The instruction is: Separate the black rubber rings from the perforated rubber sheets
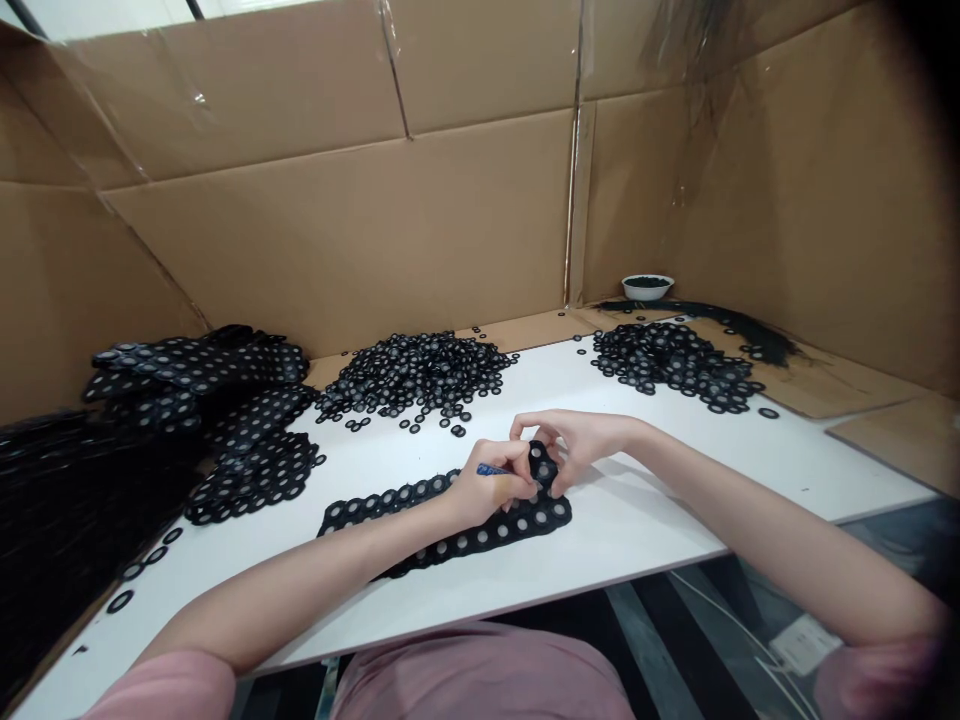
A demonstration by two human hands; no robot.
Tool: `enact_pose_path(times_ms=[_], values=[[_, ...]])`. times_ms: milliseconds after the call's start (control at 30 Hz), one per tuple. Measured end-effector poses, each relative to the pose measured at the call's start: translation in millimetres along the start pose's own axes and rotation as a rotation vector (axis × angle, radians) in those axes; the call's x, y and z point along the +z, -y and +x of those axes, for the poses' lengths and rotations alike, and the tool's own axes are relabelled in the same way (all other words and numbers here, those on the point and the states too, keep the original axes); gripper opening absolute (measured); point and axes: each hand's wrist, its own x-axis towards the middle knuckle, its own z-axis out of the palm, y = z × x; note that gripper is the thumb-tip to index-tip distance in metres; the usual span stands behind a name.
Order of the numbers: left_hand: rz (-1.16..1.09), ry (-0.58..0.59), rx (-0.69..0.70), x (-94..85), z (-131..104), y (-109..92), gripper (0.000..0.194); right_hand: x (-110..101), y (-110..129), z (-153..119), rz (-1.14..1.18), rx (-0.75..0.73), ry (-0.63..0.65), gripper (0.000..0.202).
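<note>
A black strip of joined rings (480, 541), with pale round holes in rows, lies on the white table in front of me. My left hand (491, 484) is closed around a slim blue-handled tool (491, 470) and rests over the strip near its right end. The tool's tip is hidden by the fingers. My right hand (577, 445) pinches a raised piece of the strip (541, 466) between thumb and fingers, right beside the left fingertips.
Loose black rings are heaped in a middle pile (420, 370) and a right pile (675, 365). Folded ring strips (202, 375) are stacked at the left. A white bowl (648, 292) and a black strand bundle (739, 322) sit at the back right. Cardboard walls (337, 240) enclose the table (637, 540).
</note>
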Motion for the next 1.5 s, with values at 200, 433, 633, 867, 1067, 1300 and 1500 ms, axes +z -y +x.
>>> enact_pose_path(times_ms=[200,433,633,867,1067,1300,1500], values=[[0.040,0.044,-0.011,-1.5,2,3,0.021,1,2,1,0.046,-0.016,0.019,0.062],[0.103,0.088,0.028,-5.2,2,8,0.019,2,-1,0,0.021,-0.025,0.008,0.059],[0.090,-0.057,0.092,-14.1,5,1,0.017,1,-6,2,0.038,-0.040,-0.017,0.075],[-0.068,-0.089,0.142,-11.8,0,-2,0.022,2,-7,4,0.131,-0.078,-0.040,0.079],[0.054,-0.023,0.110,-5.9,-2,8,0.017,2,-5,3,0.129,-0.050,-0.029,0.083],[0.124,0.018,0.188,-3.6,-4,7,0.017,3,-4,3,0.128,-0.039,-0.040,0.081],[0.104,0.063,0.138,-3.3,-3,7,0.016,3,-5,3,0.137,-0.073,-0.002,0.082]])
